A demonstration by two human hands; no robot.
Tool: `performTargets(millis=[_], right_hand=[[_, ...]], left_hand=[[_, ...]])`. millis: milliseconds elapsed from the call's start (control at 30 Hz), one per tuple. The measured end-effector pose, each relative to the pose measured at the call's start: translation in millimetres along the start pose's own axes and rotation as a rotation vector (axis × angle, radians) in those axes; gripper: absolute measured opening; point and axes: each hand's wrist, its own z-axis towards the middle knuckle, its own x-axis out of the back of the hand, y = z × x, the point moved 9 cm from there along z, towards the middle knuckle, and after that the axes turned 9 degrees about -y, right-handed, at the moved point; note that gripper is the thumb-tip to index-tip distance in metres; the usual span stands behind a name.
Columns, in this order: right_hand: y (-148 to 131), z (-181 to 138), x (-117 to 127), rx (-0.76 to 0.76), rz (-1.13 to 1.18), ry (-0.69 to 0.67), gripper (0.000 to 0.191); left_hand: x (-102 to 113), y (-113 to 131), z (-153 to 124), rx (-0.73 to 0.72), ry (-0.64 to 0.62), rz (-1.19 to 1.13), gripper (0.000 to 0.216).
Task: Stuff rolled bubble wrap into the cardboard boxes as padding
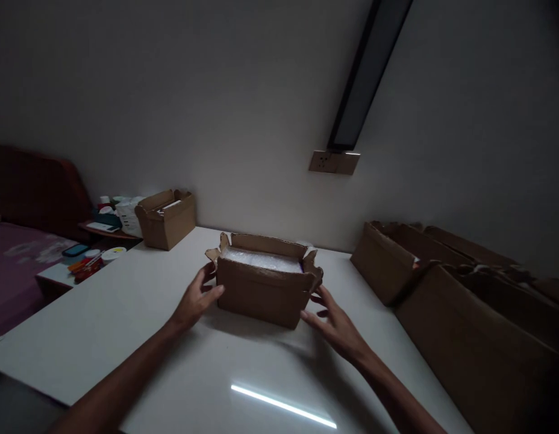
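In the middle of the table stands a brown cardboard box (261, 296), upright, with its torn top flaps raised. Clear, shiny plastic wrapping (261, 259) shows inside its open top. My left hand (199, 298) is at the box's left end, the thumb over the front corner and the fingers along the side. At the right end my right hand (331, 319) curves round the corner, thumb in front and fingers on the side. Both hands hold the box between them. The fingertips on the far sides are partly hidden.
Larger open cardboard boxes (460, 337) line the right side of the white table (162, 367). Another small box (168, 223) stands at the back left. Beyond the left edge are a low surface with small containers (113, 255) and a bed (17, 265). A socket plate (334, 163) is on the wall.
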Motion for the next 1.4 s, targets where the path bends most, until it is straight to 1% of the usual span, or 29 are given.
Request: performTargets(millis=[33, 67, 100, 167, 233, 333, 367, 400, 433, 467, 500, 533, 600, 633, 667, 700, 733, 800, 867, 900, 933, 1000, 1067, 1133, 1167, 1200, 1233, 1300, 1400], right_hand=[[-5.6, 10.0, -11.4, 0.015, 0.014, -0.015, 0.072], [-13.2, 18.0, -17.0, 0.032, 0.016, -0.011, 0.067], [-20.8, 22.4, -16.8, 0.045, 0.008, 0.008, 0.062], [-28.6, 16.6, -2.2, 0.039, -0.030, 0.068, 0.054], [-21.9, -9.3, 22.7, -0.025, -0.077, 0.126, 0.050], [-2.9, -70.4, 62.3, -0.131, -0.149, 0.256, 0.046], [0.2, -89.4, 71.6, -0.149, -0.169, 0.316, 0.045], [0.7, -103.6, 75.9, -0.162, -0.180, 0.360, 0.044], [-2.0, -110.7, 73.9, -0.167, -0.180, 0.371, 0.044], [-8.8, -110.4, 67.3, -0.164, -0.173, 0.361, 0.042], [-20.3, -102.9, 57.3, -0.144, -0.160, 0.325, 0.041], [-36.0, -89.3, 45.6, -0.110, -0.145, 0.267, 0.040], [-75.9, -56.3, 33.0, -0.003, -0.140, 0.204, 0.040], [-93.8, -40.1, 31.9, 0.043, -0.149, 0.176, 0.042], [-107.1, -26.8, 35.0, 0.071, -0.162, 0.161, 0.042], [-115.8, -17.5, 41.9, 0.088, -0.172, 0.159, 0.043], [-120.1, -12.5, 51.1, 0.095, -0.181, 0.168, 0.043], [-119.6, -13.7, 73.1, 0.084, -0.203, 0.223, 0.044], [-115.1, -20.7, 87.3, 0.067, -0.232, 0.268, 0.045], [-114.1, -22.7, 87.7, 0.069, -0.241, 0.268, 0.045], [-114.5, -22.8, 83.4, 0.080, -0.241, 0.250, 0.044], [-119.1, -17.9, 65.5, 0.126, -0.212, 0.185, 0.043], [-122.7, -12.5, 49.2, 0.162, -0.168, 0.151, 0.044], [-115.5, -13.6, 41.7, 0.143, -0.142, 0.145, 0.045], [-106.6, -18.6, 41.5, 0.114, -0.135, 0.147, 0.045], [-94.4, -27.1, 43.5, 0.077, -0.130, 0.152, 0.045], [-79.3, -39.2, 47.6, 0.030, -0.127, 0.165, 0.044], [-45.4, -72.5, 60.5, -0.073, -0.136, 0.223, 0.045], [2.0, -131.7, 80.7, -0.211, -0.162, 0.355, 0.045]], left_hand=[[-11.3, -1.4, 9.1, 0.002, -0.027, -0.036, 0.069], [-20.4, 1.0, 18.0, 0.003, -0.034, -0.054, 0.066], [-28.0, 6.2, 25.9, 0.004, -0.026, -0.056, 0.064], [-45.0, 22.0, 36.4, 0.006, -0.013, -0.047, 0.059], [-69.0, 41.7, 38.0, -0.007, -0.042, -0.056, 0.056], [-107.4, 74.9, 23.4, -0.098, -0.141, -0.061, 0.058], [-115.7, 83.3, 15.8, -0.128, -0.176, -0.057, 0.060], [-119.2, 88.3, 8.3, -0.143, -0.204, -0.062, 0.061], [-116.8, 90.0, 2.0, -0.145, -0.218, -0.074, 0.061], [-108.1, 88.8, -2.3, -0.133, -0.215, -0.089, 0.060], [-93.8, 86.4, -4.2, -0.116, -0.195, -0.103, 0.058], [-75.4, 84.3, -3.6, -0.101, -0.160, -0.109, 0.057], [-35.8, 86.0, 3.5, -0.098, -0.058, -0.093, 0.058], [-20.2, 90.8, 8.1, -0.119, -0.007, -0.089, 0.059], [-9.4, 97.0, 12.1, -0.149, 0.043, -0.091, 0.060], [-4.5, 103.3, 14.8, -0.179, 0.083, -0.103, 0.060], [-5.6, 109.2, 15.7, -0.207, 0.107, -0.120, 0.060], [-20.7, 117.2, 13.5, -0.234, 0.099, -0.143, 0.057], [-37.1, 118.1, 7.2, -0.215, 0.068, -0.134, 0.055], [-40.0, 115.8, 3.0, -0.194, 0.068, -0.125, 0.054], [-38.2, 112.5, -1.6, -0.172, 0.082, -0.115, 0.054], [-24.4, 105.5, -10.7, -0.139, 0.138, -0.092, 0.053], [-10.5, 100.1, -17.3, -0.121, 0.181, -0.052, 0.054], [-10.3, 92.5, -20.3, -0.095, 0.185, -0.028, 0.057], [-17.8, 87.2, -20.5, -0.079, 0.167, -0.033, 0.058], [-30.9, 81.3, -19.9, -0.065, 0.132, -0.049, 0.059], [-48.8, 75.2, -18.5, -0.054, 0.081, -0.070, 0.060], [-94.1, 65.1, -14.1, -0.053, -0.052, -0.108, 0.058], [-162.5, 56.4, -2.3, -0.102, -0.229, -0.114, 0.055]])
